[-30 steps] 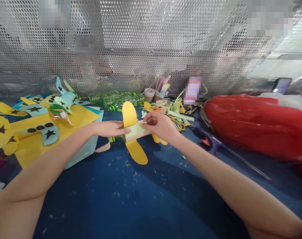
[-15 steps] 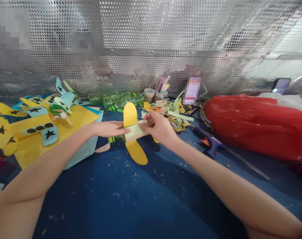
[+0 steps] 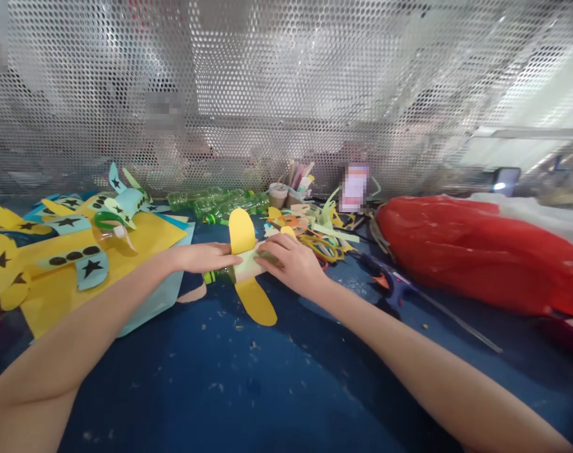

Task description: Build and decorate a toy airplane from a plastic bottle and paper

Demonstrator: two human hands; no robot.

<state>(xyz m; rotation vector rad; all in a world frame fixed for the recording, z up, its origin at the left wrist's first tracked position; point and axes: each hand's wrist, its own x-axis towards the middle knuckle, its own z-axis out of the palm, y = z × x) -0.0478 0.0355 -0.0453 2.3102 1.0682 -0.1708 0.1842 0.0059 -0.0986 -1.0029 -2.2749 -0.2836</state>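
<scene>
In the middle of the head view lies a toy plane made from a plastic bottle, its body wrapped in pale green paper. One rounded yellow wing points away from me and another yellow wing points toward me. My left hand grips the plane near the bottle's neck end, where a yellow-green cap shows below it. At the other end, my right hand has its fingers closed over the paper wrap, covering that end. A small yellow piece shows just behind the right hand.
Finished paper-and-bottle planes lie on yellow and blue sheets at left. Green bottles lie behind, beside paper scraps. A glue gun and a large red bag are at right. Perforated metal stands behind.
My right hand has gone from a raised pinch at the paper's edge to fingers laid over the wrap. The left hand keeps its hold. The whole view has shifted slightly.
</scene>
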